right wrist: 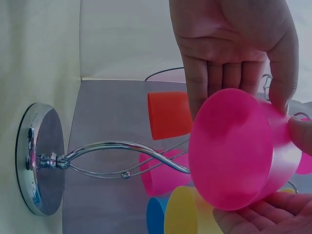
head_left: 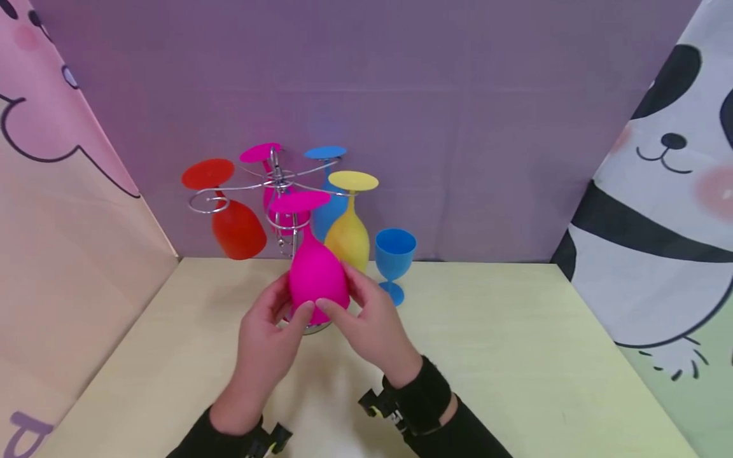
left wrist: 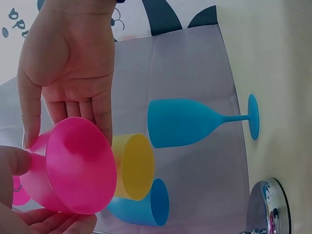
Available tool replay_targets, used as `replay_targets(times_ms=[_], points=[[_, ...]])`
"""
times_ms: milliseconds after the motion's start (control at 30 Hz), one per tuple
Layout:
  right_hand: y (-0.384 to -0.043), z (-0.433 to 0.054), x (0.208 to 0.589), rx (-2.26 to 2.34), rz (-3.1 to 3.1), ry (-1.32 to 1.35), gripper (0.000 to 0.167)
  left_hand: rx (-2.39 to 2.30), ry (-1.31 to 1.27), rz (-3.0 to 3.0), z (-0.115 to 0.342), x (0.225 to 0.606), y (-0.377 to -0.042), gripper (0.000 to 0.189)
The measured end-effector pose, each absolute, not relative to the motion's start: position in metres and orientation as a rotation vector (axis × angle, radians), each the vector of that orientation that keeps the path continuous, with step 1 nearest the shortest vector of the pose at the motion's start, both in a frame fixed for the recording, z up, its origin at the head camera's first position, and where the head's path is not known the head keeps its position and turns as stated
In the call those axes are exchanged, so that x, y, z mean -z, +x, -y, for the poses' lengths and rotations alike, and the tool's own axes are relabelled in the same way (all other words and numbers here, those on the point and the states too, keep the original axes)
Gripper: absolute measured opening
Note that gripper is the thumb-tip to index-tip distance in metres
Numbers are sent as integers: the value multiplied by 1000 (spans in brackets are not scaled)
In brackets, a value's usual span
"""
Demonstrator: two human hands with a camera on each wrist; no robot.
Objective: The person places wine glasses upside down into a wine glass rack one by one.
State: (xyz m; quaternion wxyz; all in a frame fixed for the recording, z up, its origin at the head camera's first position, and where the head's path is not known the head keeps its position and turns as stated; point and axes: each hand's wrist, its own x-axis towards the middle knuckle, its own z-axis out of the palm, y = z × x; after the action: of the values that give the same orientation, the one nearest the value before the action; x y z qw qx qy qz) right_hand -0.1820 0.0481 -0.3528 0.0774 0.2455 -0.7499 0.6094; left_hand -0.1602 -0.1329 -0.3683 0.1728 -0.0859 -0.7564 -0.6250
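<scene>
A bright pink plastic goblet (head_left: 319, 277) hangs upside down, its foot above a wire loop of the metal stemware rack (head_left: 279, 181). My left hand (head_left: 269, 340) holds its bowl from the left, and my right hand (head_left: 372, 321) holds it from the right. Both thumbs lie on the near side of the bowl, close together. The bowl's open mouth faces down, as the wrist views show. Just behind hangs a yellow goblet (head_left: 349, 235), near my right fingertips. In the right wrist view the rack's round chrome base (right wrist: 41, 158) stands on the table.
Upside down on the rack also hang a red goblet (head_left: 237, 229), a second pink goblet (head_left: 260, 153) and a blue goblet (head_left: 325, 152). Another blue goblet (head_left: 395, 254) stands upright on the pale table (head_left: 504, 356), right of the rack. A purple backdrop (head_left: 458, 127) rises behind.
</scene>
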Motion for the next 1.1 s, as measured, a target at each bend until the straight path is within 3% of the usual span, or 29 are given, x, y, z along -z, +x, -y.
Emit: replay_targets(times_ms=[1100], points=[[-168,-77,348,-1733,2257,753,76,1560,-316,2208,128,363,-145,66]])
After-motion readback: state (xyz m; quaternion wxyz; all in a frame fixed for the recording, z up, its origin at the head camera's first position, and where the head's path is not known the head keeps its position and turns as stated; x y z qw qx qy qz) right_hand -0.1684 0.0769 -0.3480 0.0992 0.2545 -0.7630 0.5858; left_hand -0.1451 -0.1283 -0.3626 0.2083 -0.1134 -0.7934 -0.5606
